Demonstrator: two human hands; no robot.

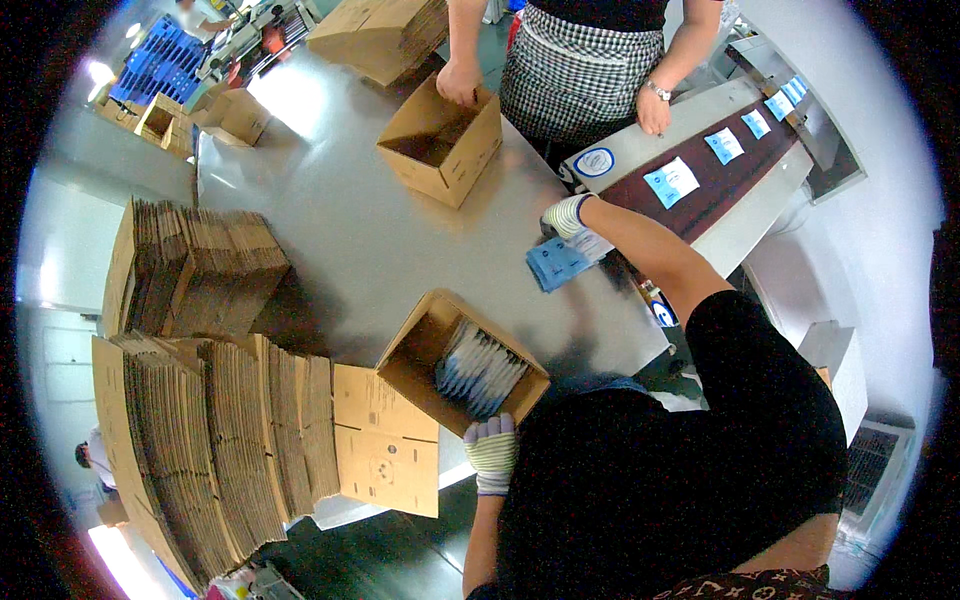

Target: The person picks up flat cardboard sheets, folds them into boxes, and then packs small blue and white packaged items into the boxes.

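Observation:
My left hand [491, 455], in a striped knit glove, grips the near rim of an open cardboard box [402, 342]. Inside that box stands a row of blue and white packets [482, 368], packed side by side. Out at the conveyor's end, my right hand [567, 216], gloved alike, has its fingers curled at a small bunch of blue and white packets [560, 263]. Its fingertips are partly hidden. More flat packets [671, 182] lie spaced out in a line along the dark conveyor belt [690, 211].
Across the metal table [330, 190] a co-worker's hand [459, 82] holds another open box [440, 180]; their other hand rests by the conveyor. Flattened cartons [230, 430] stand in thick stacks at the left. More folded cardboard [385, 35] lies at the far side.

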